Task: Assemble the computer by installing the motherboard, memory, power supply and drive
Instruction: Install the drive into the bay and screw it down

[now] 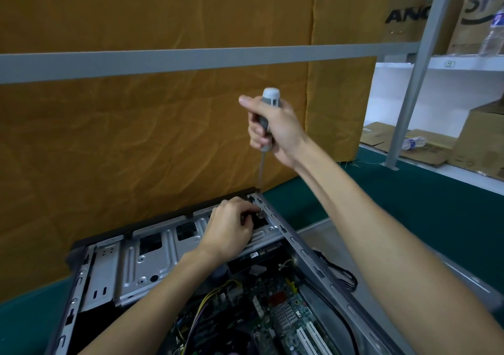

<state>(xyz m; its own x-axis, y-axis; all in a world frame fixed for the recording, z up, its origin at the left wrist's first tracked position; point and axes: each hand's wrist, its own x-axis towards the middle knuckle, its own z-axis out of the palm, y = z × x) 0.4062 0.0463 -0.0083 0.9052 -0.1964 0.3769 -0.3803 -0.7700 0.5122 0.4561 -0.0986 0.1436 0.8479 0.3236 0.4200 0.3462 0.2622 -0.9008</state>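
Your computer case (pixel 141 262) lies open so you can work from above, the motherboard (pixel 275 316) already seated low inside it. At the case's far corner, your left hand (pixel 229 229) pinches a small dark part steady. Directly above that corner, your right hand (pixel 272 125) grips the screwdriver (pixel 268 114) upright to drive downward.

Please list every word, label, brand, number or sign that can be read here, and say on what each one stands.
"ANC", large black letters, cut off by the grey shelf post: on the brown cardboard box on the upper shelf.
Small green sign on the white shelf edge: too blurred to read.
Clear plastic bottle's label: too blurred to read.
White sticker inside the grey metal computer case: too small to read.
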